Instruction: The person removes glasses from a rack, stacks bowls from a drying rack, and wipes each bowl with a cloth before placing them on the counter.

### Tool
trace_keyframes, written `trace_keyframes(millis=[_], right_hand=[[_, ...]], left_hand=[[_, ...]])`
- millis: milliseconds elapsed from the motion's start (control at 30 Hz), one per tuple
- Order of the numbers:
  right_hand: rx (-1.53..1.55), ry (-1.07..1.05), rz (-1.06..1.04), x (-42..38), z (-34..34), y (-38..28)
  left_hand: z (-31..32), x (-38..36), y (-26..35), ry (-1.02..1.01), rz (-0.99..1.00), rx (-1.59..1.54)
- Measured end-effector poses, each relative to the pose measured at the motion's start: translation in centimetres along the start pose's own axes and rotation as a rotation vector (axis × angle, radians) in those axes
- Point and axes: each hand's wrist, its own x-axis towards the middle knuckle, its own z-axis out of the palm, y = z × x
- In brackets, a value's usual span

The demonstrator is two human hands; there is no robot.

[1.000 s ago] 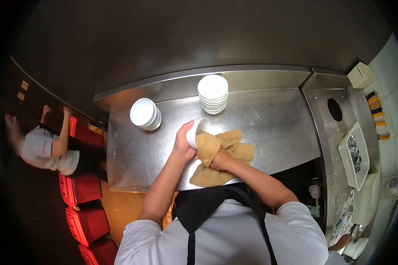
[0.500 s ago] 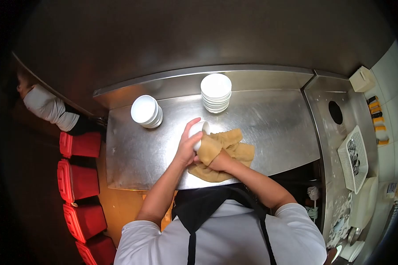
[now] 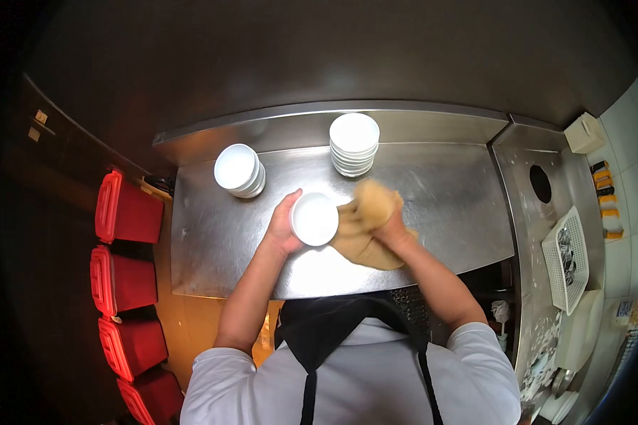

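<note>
- Head view: a steel tabletop [image 3: 227, 248] carries everything; its raised back lip runs along the far edge, and its near edge lies just in front of the person's black apron [image 3: 333, 333].
- The left hand [image 3: 282, 228] cups a white bowl [image 3: 314, 219] from the bowl's left side, fingers curled round the rim, thumb up by the far edge. The bowl sits near the middle of the tabletop, mouth facing the camera; whether it rests on the steel or is lifted just off it cannot be told.
- The right hand [image 3: 391, 228] is closed on a bunched tan cloth [image 3: 365, 230]. The cloth lies just right of the bowl, its edge touching or nearly touching the bowl's rim, and it trails down onto the tabletop toward the near edge.
- Beyond the bowl, against the back lip, stands a tall stack of white bowls [image 3: 354, 144], upright. A lower, leaning stack of bowls [image 3: 239, 170] stands to the bowl's far left, well apart from the tall one.
- Bare steel lies open left of the bowl out to the tabletop's left edge, and right of the cloth up to the seam with the side counter [image 3: 524, 170].
- That counter, right of the tabletop, has a round hole [image 3: 540, 183] and a white basket [image 3: 567, 258].
- Past the tabletop's left edge, red bins [image 3: 124, 280] stand in a row on the floor.
</note>
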Motion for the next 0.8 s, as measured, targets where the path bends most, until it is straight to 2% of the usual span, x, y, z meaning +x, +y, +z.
trace_keyframes(millis=[33, 100, 167, 200, 233, 300, 400, 500, 533, 633, 667, 767, 800], right_hand=[[0.152, 0.118, 0.197, 0.8, -1.0, -0.9], [0.162, 0.185, 0.173, 1.0, -1.6, -2.3], [-0.123, 0.085, -0.271, 1.0, -1.0, -3.9], [0.052, -0.156, -0.302, 1.1, -1.0, -6.2], [-0.199, -0.223, -0.548, 1.0, 0.2, -5.3], [-0.373, -0.425, -0.704, 0.9, 1.5, -3.7], [-0.525, -0.343, -0.61, -0.3, 3.2, -1.8], [0.326, -0.335, 0.055, -1.6, 5.6, -4.5], [0.477, -0.534, 0.306, -1.2, 4.4, -5.2], [0.141, -0.585, -0.09, -0.9, 3.0, -5.8], [-0.098, -0.448, -0.287, -0.8, 3.3, -5.6], [-0.223, -0.18, -0.409, -1.2, 4.7, -3.8], [-0.219, -0.225, -0.355, -1.6, 5.0, -3.2]], left_hand=[[0.4, -0.2, 0.2, 0.002, -0.003, -0.015], [0.9, -0.4, 0.1, 0.006, -0.01, -0.047], [0.9, 0.4, -0.6, -0.042, -0.058, -0.069], [1.3, 0.7, -0.9, -0.069, -0.086, -0.075], [1.8, 0.6, -1.1, -0.085, -0.124, -0.006], [2.7, 0.1, -1.2, 0.012, -0.241, 0.068], [1.4, 1.5, -2.7, 0.103, 0.222, 0.272], [1.7, 1.3, -2.8, 0.167, 0.325, 0.305], [1.7, 1.5, -2.9, 0.209, 0.382, 0.306], [1.0, 1.6, -1.8, 0.088, 0.164, 0.132], [1.2, 1.3, -1.1, 0.033, 0.021, 0.093], [2.3, 0.7, -1.2, 0.015, -0.039, 0.011], [1.7, 1.0, -1.5, 0.005, -0.066, -0.049]])
